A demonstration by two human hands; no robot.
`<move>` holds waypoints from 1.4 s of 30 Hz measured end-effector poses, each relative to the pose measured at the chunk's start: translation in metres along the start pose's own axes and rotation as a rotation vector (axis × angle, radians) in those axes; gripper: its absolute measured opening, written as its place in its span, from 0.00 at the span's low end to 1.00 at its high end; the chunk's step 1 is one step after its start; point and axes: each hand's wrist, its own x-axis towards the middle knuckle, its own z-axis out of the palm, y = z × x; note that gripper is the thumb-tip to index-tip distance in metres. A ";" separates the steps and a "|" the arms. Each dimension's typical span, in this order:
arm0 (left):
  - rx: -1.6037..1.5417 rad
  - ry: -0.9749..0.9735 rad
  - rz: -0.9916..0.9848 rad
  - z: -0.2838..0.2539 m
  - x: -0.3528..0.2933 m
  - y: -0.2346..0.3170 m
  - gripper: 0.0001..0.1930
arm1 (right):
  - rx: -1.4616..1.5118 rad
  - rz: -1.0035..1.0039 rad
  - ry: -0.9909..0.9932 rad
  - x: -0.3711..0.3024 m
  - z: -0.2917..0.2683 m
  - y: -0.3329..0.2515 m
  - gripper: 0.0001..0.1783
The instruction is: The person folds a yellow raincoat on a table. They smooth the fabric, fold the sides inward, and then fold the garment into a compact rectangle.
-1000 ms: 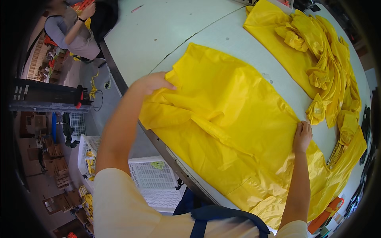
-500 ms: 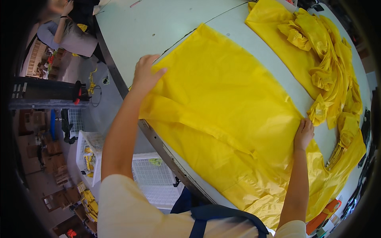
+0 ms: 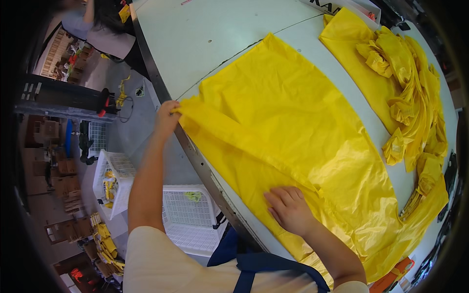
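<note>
A large sheet of shiny yellow fabric (image 3: 298,112) lies spread over the pale table, with a long fold running along its near side. At the table's left edge my left hand (image 3: 168,116) pinches the sheet's left corner between closed fingers. My right hand (image 3: 288,207) rests palm down on the near part of the fabric, below the fold, its fingers stretched out. Further right lies a crumpled heap of the same yellow fabric (image 3: 408,93), bunched in several gathers.
The table (image 3: 195,44) has a dark metal edge (image 3: 207,178) on the near left. On the floor stand white plastic baskets (image 3: 188,215), one holding yellow pieces. A white box (image 3: 361,10) sits at the far right. Another person (image 3: 110,39) is at the upper left.
My left hand has drawn the sheet's left corner toward the table edge. My right hand has left the far right edge and come down left onto the near part of the fabric.
</note>
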 end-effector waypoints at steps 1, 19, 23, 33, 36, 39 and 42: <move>-0.175 -0.100 -0.185 -0.012 0.024 0.014 0.09 | -0.049 0.118 0.043 0.004 0.010 0.002 0.26; -0.730 -0.436 -0.679 -0.028 0.045 0.042 0.26 | -0.269 0.666 0.119 -0.173 0.068 -0.070 0.31; -0.937 -0.450 -0.506 -0.084 0.062 0.056 0.28 | -0.065 0.601 0.144 -0.178 0.038 -0.082 0.31; -0.125 -0.124 -0.083 0.020 0.024 0.077 0.26 | -0.263 0.717 0.108 -0.150 0.048 -0.092 0.34; -0.318 -0.267 -0.429 0.024 0.057 0.022 0.18 | -0.416 0.836 0.195 -0.163 0.047 -0.069 0.32; 0.300 -0.135 -0.450 -0.017 0.079 0.047 0.18 | -0.453 0.983 0.243 -0.180 0.049 -0.049 0.32; 0.454 0.221 0.019 -0.007 0.057 0.114 0.21 | -0.475 1.048 0.239 -0.183 0.045 -0.041 0.31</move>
